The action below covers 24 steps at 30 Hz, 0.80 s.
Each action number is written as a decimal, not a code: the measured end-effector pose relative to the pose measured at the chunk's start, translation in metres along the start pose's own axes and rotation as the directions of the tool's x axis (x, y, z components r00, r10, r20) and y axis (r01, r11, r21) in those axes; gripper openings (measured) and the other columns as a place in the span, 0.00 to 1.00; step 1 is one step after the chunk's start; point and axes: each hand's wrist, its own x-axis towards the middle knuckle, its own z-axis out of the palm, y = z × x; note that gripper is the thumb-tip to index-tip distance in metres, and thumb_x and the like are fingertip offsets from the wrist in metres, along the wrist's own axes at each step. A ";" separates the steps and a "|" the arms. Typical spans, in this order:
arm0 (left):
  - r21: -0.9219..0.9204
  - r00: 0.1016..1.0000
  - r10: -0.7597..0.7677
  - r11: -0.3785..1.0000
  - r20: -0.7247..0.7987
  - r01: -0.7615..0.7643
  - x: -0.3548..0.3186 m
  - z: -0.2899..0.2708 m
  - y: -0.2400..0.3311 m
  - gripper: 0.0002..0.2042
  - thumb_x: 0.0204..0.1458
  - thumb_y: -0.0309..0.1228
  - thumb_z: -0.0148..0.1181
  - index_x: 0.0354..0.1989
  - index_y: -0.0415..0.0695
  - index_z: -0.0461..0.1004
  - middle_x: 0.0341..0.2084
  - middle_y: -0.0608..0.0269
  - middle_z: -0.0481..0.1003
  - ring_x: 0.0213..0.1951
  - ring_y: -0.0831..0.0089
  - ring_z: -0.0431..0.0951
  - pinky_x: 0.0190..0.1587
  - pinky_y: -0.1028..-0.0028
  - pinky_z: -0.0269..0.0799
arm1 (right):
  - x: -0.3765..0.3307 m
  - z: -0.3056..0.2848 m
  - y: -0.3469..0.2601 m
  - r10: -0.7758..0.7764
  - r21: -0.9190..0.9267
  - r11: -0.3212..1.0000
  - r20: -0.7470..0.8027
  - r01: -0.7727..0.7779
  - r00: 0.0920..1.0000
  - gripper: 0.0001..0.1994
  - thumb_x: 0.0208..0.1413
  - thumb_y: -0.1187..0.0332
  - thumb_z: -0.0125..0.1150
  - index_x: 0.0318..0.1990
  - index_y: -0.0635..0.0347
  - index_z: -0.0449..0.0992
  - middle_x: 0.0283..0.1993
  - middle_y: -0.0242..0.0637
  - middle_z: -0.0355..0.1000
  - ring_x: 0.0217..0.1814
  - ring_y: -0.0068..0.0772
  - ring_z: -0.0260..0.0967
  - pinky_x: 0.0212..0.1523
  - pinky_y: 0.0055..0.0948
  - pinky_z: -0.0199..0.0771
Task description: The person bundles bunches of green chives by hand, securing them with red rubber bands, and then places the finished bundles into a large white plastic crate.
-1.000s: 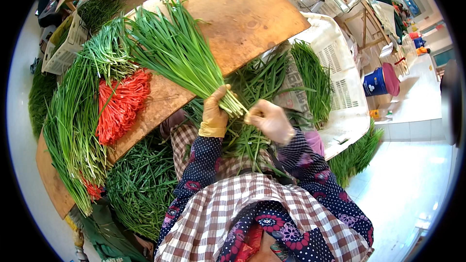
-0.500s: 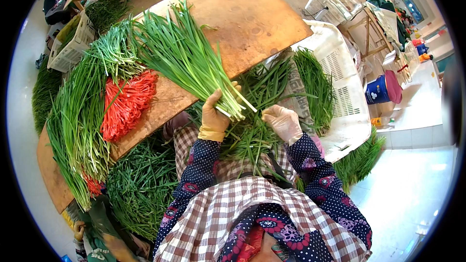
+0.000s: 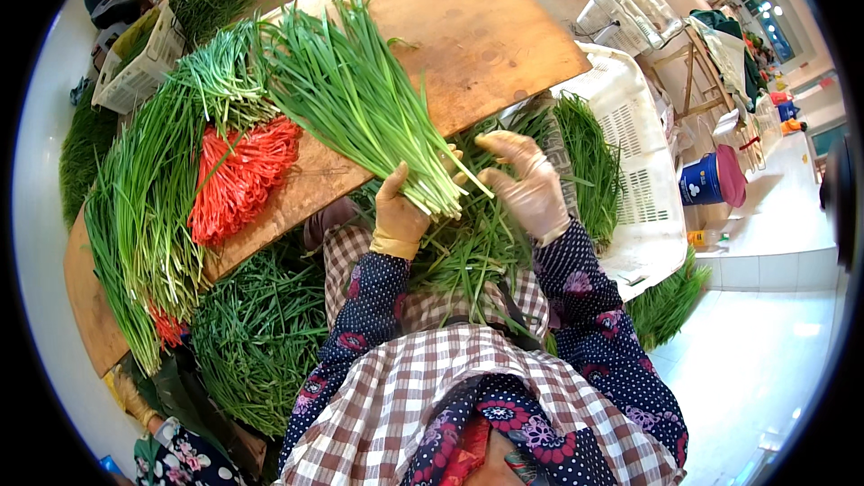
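My gloved left hand (image 3: 401,212) is closed around the white stem ends of a bunch of garlic chives (image 3: 373,108). The bunch's green leaves fan up and left across a wooden board (image 3: 468,27). One stalk sticks out past the others on the right. Close beside that stalk is my gloved right hand (image 3: 526,182), its thumb and fingers apart, holding nothing that I can see. Loose leaves (image 3: 468,261) lie over my lap below both hands. On the board at left, a pile of red plastic ties (image 3: 241,182) sits among more garlic chives (image 3: 148,207).
A white plastic crate (image 3: 643,171) with greens stands at my right, a blue bucket (image 3: 702,182) beyond it. Cut greens (image 3: 256,342) heap below the board. A co-worker's gloved hand (image 3: 133,399) shows at lower left. More crates (image 3: 144,63) stand at far left.
My right hand has risen slightly, and its fingers have spread from a pinch. The left hand still holds the bunch. The co-worker's hand and sleeve have come further into view.
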 end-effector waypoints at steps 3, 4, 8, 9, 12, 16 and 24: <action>-0.061 0.996 0.028 0.998 -0.086 -0.033 0.001 -0.017 0.001 0.20 0.52 0.31 0.50 0.52 0.34 0.61 0.45 0.49 0.69 0.47 0.59 0.72 0.50 0.59 0.71 | -0.006 0.033 -0.013 -0.042 0.260 0.965 0.225 -0.019 0.974 0.14 0.45 0.73 0.62 0.43 0.57 0.75 0.51 0.41 0.67 0.56 0.35 0.61 0.58 0.32 0.59; -0.085 0.995 -0.028 0.996 -0.093 0.020 0.003 -0.027 -0.001 0.21 0.52 0.32 0.50 0.52 0.34 0.60 0.47 0.47 0.68 0.49 0.58 0.71 0.52 0.61 0.70 | -0.007 0.052 0.004 -0.038 0.156 0.988 0.189 0.008 0.981 0.12 0.46 0.74 0.60 0.41 0.59 0.74 0.52 0.43 0.66 0.58 0.35 0.59 0.59 0.31 0.58; -0.111 0.984 -0.076 0.992 -0.159 0.059 0.002 -0.036 -0.001 0.20 0.53 0.31 0.50 0.52 0.34 0.61 0.45 0.48 0.69 0.46 0.62 0.72 0.50 0.65 0.71 | -0.006 0.065 0.019 -0.236 -0.552 0.742 0.314 0.379 0.920 0.13 0.48 0.77 0.54 0.43 0.68 0.68 0.53 0.47 0.64 0.61 0.35 0.56 0.60 0.31 0.56; -0.108 0.982 -0.056 0.993 -0.181 0.036 0.001 -0.031 -0.002 0.18 0.53 0.30 0.50 0.51 0.35 0.62 0.43 0.51 0.71 0.44 0.64 0.74 0.48 0.66 0.73 | -0.009 0.067 0.022 -0.111 -0.248 0.955 0.204 0.161 0.973 0.14 0.48 0.77 0.54 0.44 0.68 0.67 0.53 0.47 0.63 0.60 0.35 0.57 0.59 0.31 0.57; -0.043 0.996 -0.052 0.998 -0.076 0.049 0.000 -0.011 0.003 0.21 0.53 0.31 0.49 0.53 0.33 0.59 0.47 0.46 0.68 0.50 0.56 0.69 0.53 0.59 0.69 | -0.025 0.046 0.021 -0.064 -0.019 0.998 0.135 0.067 0.989 0.13 0.46 0.76 0.58 0.41 0.64 0.67 0.48 0.43 0.66 0.52 0.34 0.62 0.50 0.33 0.65; -0.021 0.999 -0.033 0.999 -0.040 0.032 0.001 -0.007 0.004 0.26 0.52 0.33 0.49 0.57 0.31 0.54 0.53 0.39 0.61 0.58 0.47 0.59 0.56 0.49 0.62 | -0.048 -0.011 0.015 -0.238 -0.367 0.895 0.091 0.255 0.967 0.11 0.42 0.70 0.65 0.32 0.59 0.70 0.40 0.36 0.71 0.45 0.37 0.66 0.44 0.35 0.68; -0.050 0.992 -0.103 0.994 -0.077 0.100 0.008 -0.004 0.008 0.23 0.53 0.35 0.53 0.53 0.34 0.59 0.47 0.40 0.67 0.49 0.52 0.70 0.45 0.57 0.76 | -0.007 0.041 0.035 0.081 0.477 0.878 -0.067 -0.039 0.994 0.27 0.47 0.61 0.63 0.56 0.57 0.64 0.55 0.34 0.61 0.56 0.30 0.59 0.55 0.29 0.65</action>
